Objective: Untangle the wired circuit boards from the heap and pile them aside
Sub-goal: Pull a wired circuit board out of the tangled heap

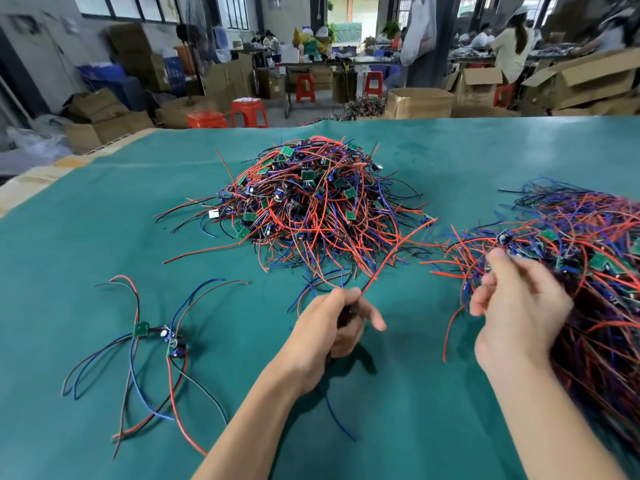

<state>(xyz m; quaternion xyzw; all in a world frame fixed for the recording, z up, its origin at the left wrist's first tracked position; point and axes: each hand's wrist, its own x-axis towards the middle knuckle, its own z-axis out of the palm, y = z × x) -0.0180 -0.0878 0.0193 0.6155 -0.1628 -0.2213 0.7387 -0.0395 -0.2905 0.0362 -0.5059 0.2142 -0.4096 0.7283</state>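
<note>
A tangled heap (pixel 313 202) of small green circuit boards with red, blue and black wires sits mid-table. A second, larger mass of wired boards (pixel 588 258) spreads along the right side. A few separated boards (pixel 162 336) lie at the left with their wires splayed out. My left hand (pixel 341 327) grips a wired piece; a red wire (pixel 394 252) runs from its fist up toward the heap and a blue wire trails below the wrist. My right hand (pixel 516 299) hovers at the edge of the right mass, blurred, fingers curled; whether it pinches a wire is unclear.
The table is covered by a green mat (pixel 104 220). Beyond its far edge stand cardboard boxes (pixel 419 102), orange stools (pixel 249 112) and people working at distant benches.
</note>
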